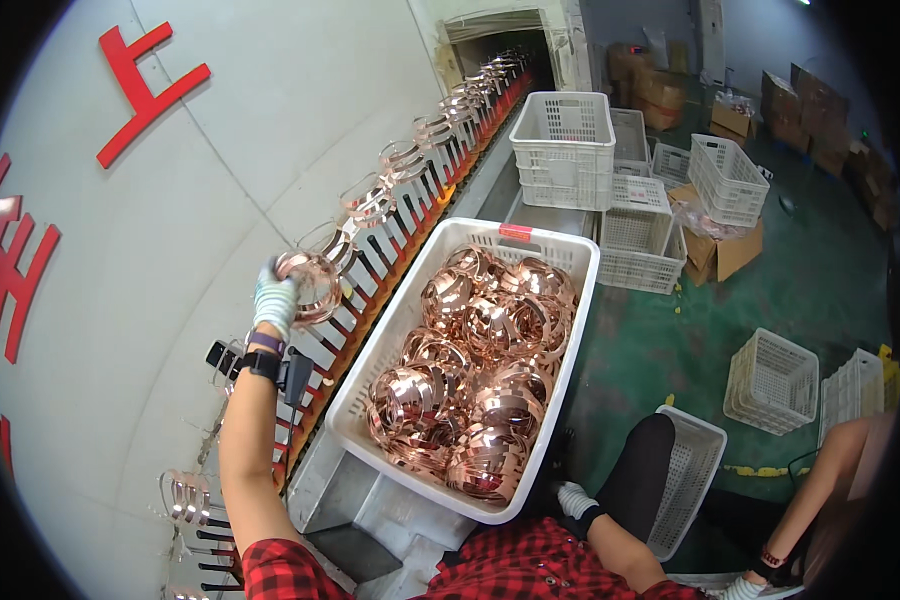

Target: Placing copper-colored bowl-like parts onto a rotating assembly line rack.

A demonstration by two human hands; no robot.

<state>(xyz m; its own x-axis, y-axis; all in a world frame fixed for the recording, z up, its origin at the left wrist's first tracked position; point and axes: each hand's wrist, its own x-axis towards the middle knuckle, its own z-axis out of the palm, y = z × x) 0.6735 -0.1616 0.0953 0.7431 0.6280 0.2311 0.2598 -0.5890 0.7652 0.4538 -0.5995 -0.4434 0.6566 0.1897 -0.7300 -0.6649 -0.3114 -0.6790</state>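
My left hand, in a white striped glove, is closed on a bundle of shiny copper-coloured metal rings. It holds them beside a line of upright spindles, where more ring bundles sit. Just right of the line stands a white plastic basket with heaps of similar copper-coloured rings. My right hand, also gloved, is low beside my knee, near the basket's lower right corner. Its fingers are too small and partly hidden to read.
The spindle conveyor runs up into a dark wall opening. White crates are stacked beyond the basket. More crates and cardboard boxes stand on the green floor. Another person's arm is at lower right.
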